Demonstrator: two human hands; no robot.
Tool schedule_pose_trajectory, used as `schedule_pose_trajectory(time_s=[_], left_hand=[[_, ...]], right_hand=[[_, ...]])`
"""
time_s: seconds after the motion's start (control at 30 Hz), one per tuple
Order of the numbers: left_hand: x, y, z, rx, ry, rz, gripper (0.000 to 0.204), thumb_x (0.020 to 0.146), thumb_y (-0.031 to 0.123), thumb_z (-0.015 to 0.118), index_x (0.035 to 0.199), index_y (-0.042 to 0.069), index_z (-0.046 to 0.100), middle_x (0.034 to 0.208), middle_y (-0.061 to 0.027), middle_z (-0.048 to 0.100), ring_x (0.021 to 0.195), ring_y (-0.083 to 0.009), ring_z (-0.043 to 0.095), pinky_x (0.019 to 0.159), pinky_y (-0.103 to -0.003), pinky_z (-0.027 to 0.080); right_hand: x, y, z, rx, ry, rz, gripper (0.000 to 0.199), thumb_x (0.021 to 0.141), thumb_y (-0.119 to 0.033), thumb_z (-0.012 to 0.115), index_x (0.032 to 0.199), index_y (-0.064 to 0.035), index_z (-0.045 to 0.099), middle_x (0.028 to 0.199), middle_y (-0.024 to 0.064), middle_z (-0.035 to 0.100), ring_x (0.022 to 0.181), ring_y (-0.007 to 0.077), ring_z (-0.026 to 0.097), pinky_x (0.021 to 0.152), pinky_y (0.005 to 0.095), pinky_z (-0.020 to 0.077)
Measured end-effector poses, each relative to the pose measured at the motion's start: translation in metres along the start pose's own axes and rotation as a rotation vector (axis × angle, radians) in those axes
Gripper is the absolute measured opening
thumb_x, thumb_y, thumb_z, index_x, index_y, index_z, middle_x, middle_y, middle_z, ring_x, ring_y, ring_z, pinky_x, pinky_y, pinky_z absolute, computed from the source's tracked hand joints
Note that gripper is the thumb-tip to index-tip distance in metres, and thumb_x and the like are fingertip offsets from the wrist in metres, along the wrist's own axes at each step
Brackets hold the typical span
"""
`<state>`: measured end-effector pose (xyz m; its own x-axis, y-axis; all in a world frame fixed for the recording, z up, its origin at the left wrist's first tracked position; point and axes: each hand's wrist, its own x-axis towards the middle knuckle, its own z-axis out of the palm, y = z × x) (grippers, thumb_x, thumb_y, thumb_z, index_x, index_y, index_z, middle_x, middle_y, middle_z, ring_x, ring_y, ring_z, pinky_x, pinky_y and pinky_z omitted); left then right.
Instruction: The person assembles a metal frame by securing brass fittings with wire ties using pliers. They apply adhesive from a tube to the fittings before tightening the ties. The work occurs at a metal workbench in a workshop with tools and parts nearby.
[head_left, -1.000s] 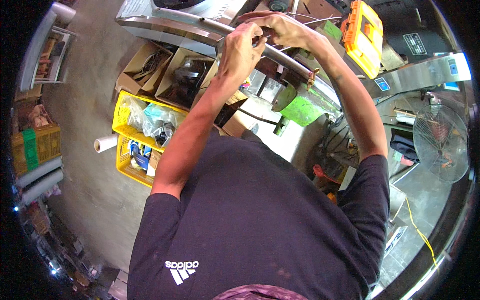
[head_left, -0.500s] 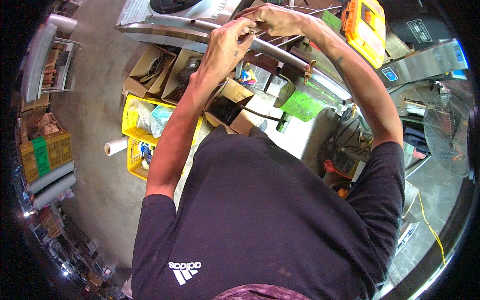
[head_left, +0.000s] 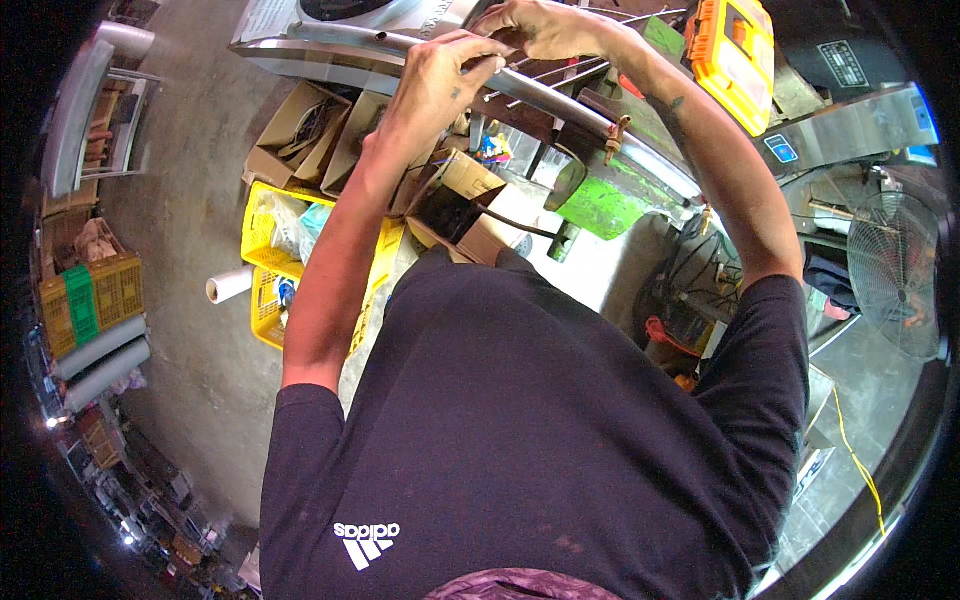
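Both hands meet over a long silvery metal tube (head_left: 555,100) that slants across the far side of the workspace. The thumb and fingers of my left hand (head_left: 447,72) are drawn into a pinch on the tube's near side. My right hand (head_left: 535,30) curls in from the far right, its fingertips close beside the left ones. Whatever sits between the fingertips is too small and too covered to name. Farther along the tube, to the right, is a brass-coloured fitting (head_left: 617,140).
A yellow and orange case (head_left: 738,85) lies at the far right, near thin metal rods. Below the tube are a green metal piece (head_left: 605,208), open cardboard boxes (head_left: 300,125) and yellow crates (head_left: 262,250). A white roll (head_left: 230,284) rests on the floor; a fan (head_left: 900,260) stands right.
My left hand has shifted slightly away from me and its thumb has moved up. My right hand stays beside it, with its fingers slightly rearranged.
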<state>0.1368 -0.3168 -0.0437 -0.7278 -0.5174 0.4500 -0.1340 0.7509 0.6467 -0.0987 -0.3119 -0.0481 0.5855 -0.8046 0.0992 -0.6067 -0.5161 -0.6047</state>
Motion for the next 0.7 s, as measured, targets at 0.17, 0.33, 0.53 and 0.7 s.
schedule_pose_trajectory(time_s=[0.17,0.33,0.53,0.7], left_hand=[[0.003,-0.005,-0.003,-0.030,-0.009,-0.026,0.022,0.094,0.016,0.077,0.112,0.005,0.079,0.107,-0.0140,0.078,0.096,-0.0220,0.076,0.086,-0.034,0.058],[-0.001,-0.007,-0.002,-0.024,-0.014,-0.005,0.022,0.092,0.015,0.078,0.112,0.005,0.080,0.104,-0.0140,0.078,0.095,-0.0224,0.076,0.085,-0.034,0.058],[0.001,-0.007,-0.008,-0.006,-0.067,0.099,0.020,0.092,0.013,0.078,0.110,0.004,0.079,0.102,-0.0134,0.077,0.092,-0.0226,0.075,0.084,-0.034,0.058],[0.006,-0.006,-0.015,0.010,-0.170,0.102,0.019,0.093,0.011,0.076,0.110,0.004,0.078,0.101,-0.0130,0.077,0.091,-0.0224,0.075,0.083,-0.035,0.058]], right_hand=[[0.000,0.006,0.012,0.429,0.057,0.287,0.044,0.083,-0.009,0.081,0.126,-0.0021,0.073,0.116,0.0076,0.076,0.105,0.0170,0.068,0.098,0.0330,0.0522],[0.001,-0.004,0.009,0.545,0.060,0.269,0.045,0.080,0.006,0.063,0.123,-0.0004,0.072,0.112,0.0068,0.076,0.103,0.0161,0.069,0.095,0.0304,0.0537],[0.000,-0.006,0.009,0.650,0.050,0.194,0.050,0.077,0.007,0.058,0.125,0.0019,0.070,0.114,0.0091,0.074,0.106,0.0168,0.069,0.096,0.0299,0.0538],[-0.002,-0.006,0.006,0.439,0.060,0.315,0.042,0.084,0.001,0.064,0.126,0.0031,0.069,0.114,0.0101,0.074,0.103,0.0163,0.068,0.096,0.0306,0.0542]])
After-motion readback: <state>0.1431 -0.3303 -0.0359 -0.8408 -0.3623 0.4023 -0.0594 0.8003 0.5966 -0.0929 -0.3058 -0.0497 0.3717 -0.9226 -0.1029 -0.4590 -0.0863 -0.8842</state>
